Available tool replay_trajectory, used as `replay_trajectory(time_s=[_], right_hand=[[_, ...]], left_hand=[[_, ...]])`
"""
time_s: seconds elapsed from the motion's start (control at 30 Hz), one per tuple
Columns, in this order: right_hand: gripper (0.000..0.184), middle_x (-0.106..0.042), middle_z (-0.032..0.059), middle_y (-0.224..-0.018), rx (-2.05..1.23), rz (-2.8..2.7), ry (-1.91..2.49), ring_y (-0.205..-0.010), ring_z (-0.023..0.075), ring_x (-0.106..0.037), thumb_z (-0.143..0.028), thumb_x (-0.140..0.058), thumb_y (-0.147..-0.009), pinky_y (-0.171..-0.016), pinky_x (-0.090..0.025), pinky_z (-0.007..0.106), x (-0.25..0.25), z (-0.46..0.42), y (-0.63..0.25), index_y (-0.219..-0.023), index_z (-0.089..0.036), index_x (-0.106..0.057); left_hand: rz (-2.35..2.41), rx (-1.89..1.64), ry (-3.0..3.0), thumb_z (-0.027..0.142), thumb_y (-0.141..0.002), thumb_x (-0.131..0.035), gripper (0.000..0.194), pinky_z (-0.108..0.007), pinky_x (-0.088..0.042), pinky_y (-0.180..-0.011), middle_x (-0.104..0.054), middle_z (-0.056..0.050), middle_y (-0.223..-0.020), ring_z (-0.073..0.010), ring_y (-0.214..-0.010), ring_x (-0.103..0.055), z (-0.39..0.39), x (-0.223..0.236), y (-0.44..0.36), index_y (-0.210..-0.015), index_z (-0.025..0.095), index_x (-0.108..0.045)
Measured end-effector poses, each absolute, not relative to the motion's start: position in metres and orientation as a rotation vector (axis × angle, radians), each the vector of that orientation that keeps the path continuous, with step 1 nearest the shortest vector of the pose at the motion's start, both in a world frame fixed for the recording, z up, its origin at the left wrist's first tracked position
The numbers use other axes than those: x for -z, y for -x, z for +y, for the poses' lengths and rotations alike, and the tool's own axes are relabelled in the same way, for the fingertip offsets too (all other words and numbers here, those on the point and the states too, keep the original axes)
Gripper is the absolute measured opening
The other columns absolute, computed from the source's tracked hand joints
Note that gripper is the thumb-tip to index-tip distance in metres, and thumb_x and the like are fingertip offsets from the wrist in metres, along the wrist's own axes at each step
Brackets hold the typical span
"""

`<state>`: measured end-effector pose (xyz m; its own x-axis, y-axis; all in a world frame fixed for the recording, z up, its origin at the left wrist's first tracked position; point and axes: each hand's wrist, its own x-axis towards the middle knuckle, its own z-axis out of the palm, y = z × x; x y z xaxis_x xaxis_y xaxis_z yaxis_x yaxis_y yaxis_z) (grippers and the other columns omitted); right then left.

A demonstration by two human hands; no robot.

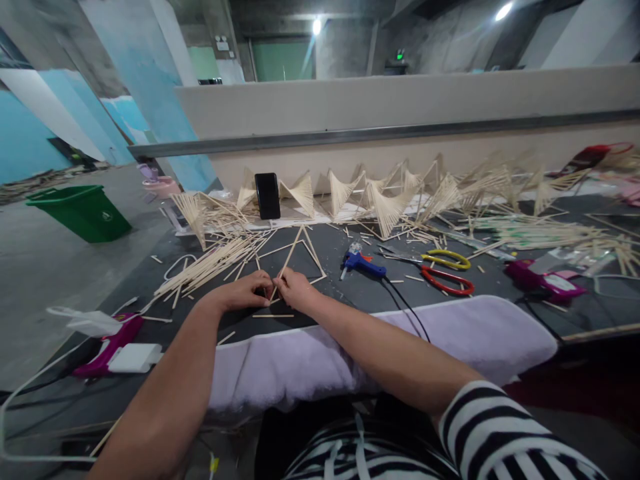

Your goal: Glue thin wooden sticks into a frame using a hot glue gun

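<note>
A frame of thin wooden sticks [313, 259] stands on the dark table before me, its pieces joined at angles. My left hand [249, 289] pinches the frame at its near left corner. Right beside it, my right hand [294, 288] grips a slanting stick of the same frame, fingers closed. The fingertips of both hands almost meet, and they hide the joint between them. One loose stick [273, 316] lies just in front of the hands. A blue glue gun [367, 263] rests to the right, with scissors [447, 270] with one yellow and one red handle beyond it.
A pile of sticks [213, 263] lies left of my hands. Behind stand several twisted stick models [390, 203] and a black phone [267, 196]. Magenta power strips [113, 343] with cables sit at both sides. A lilac cloth [280, 367] covers the near edge.
</note>
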<state>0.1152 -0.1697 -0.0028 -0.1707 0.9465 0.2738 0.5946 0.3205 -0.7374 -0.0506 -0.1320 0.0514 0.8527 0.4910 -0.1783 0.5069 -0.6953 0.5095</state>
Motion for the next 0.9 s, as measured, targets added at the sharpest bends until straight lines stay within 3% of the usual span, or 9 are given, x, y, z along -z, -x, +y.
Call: replay_trajectory(time_s=[0.9], right_hand=[[0.011, -0.054, -0.0008, -0.064, -0.574, -1.864, 1.318, -0.060, 0.0105, -0.051, -0.025, -0.043, -0.082, -0.058, -0.037, 0.021, 0.0085, -0.1663, -0.1154, -0.081, -0.017, -0.050]], left_hand=[[0.724, 0.039, -2.510, 0.034, -0.074, -0.053, 0.019, -0.025, -0.038, -0.076, -0.047, -0.002, -0.086, -0.0149, -0.083, -0.047, -0.1323, -0.0484, 0.0502, -0.078, 0.015, -0.054]])
